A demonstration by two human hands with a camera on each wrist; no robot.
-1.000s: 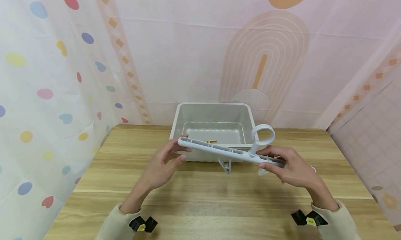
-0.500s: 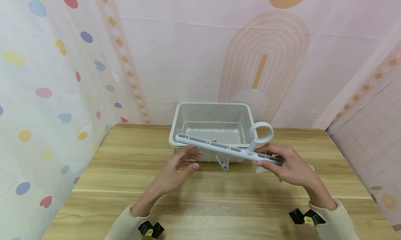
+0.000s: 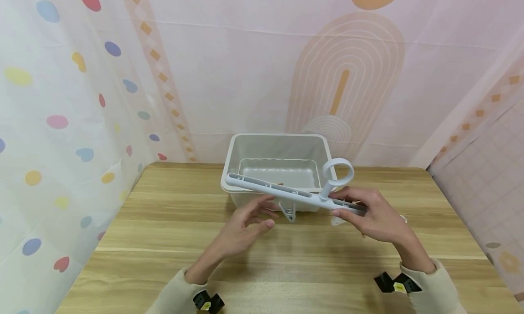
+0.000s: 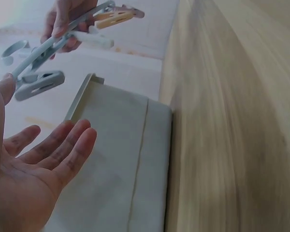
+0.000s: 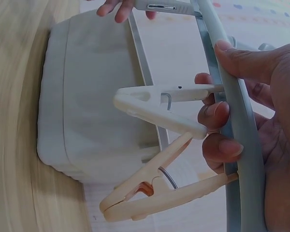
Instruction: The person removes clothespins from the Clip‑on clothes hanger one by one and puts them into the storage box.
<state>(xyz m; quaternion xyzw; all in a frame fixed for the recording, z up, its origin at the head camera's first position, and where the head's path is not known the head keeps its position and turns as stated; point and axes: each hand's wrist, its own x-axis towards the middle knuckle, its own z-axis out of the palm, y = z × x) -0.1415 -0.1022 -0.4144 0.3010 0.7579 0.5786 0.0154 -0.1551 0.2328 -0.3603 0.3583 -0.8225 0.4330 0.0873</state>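
A pale blue-grey clip hanger (image 3: 274, 189), a long slotted bar with a ring hook (image 3: 339, 172), is held slanting in front of the bin. My right hand (image 3: 376, 216) grips its right part, thumb on the near side and fingers curled round the far side. From the bar hang a grey clip (image 3: 289, 211), a white clip (image 5: 150, 108) and a peach clip (image 5: 159, 198), the last two beside my right fingers. My left hand (image 3: 245, 227) is below the bar, left of the grey clip, its fingers loosely bent and holding nothing.
A light grey plastic bin (image 3: 278, 135) stands at the back of the wooden table (image 3: 176, 227), close to the patterned curtain (image 3: 237, 77). Inside it a small orange piece (image 3: 280, 184) shows just above the bar.
My left hand has come away from the bar's left end and moved right, below the bar toward the grey clip. The hanger has shifted slightly left and up in my right hand.
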